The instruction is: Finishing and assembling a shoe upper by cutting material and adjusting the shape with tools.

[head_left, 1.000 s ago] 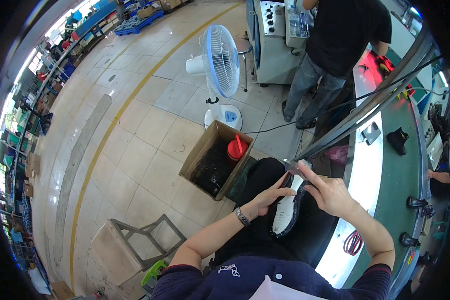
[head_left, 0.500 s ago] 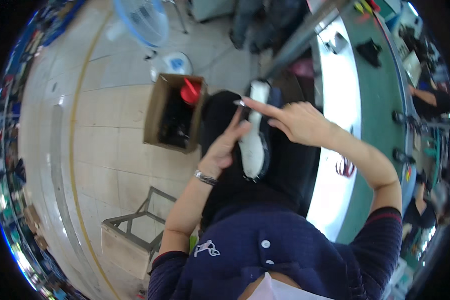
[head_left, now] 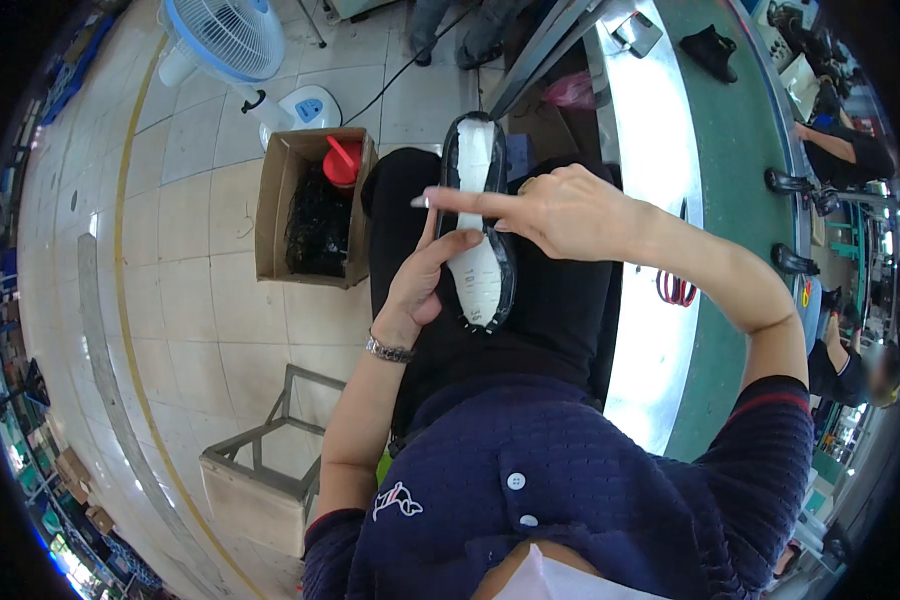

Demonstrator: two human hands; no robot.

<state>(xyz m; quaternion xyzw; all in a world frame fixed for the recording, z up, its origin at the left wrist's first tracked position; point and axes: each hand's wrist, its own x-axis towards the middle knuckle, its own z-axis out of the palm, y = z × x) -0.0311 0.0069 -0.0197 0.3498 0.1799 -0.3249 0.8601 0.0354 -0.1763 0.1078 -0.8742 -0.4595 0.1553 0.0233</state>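
A black shoe point(head_left: 478, 270) lies sole up across my lap, its bottom covered by a long white insole. My left hand point(head_left: 422, 278) grips its left side, thumb over the white surface and index finger pointing up along the edge. Above the shoe's middle, my right hand point(head_left: 575, 215) reaches across with its index finger stretched to the left and the other fingers curled. A small pale, shiny tip point(head_left: 420, 202) shows just past that fingertip; whatever the curled fingers hold is hidden. Short white marks or tacks ring the shoe's near end.
On the floor left of my legs stands a cardboard box point(head_left: 270, 215) with black scraps and a red container point(head_left: 341, 165). Beyond it is a fan point(head_left: 232, 40); nearer, a stool point(head_left: 255, 490). A metal bench point(head_left: 650, 350) with red-handled scissors point(head_left: 676, 290) and a green conveyor point(head_left: 740, 200) run along my right.
The shoe and both hands appear shifted slightly left in the view, as does the whole scene. My left thumb now lies across the white insole. The right index finger still reaches across the shoe.
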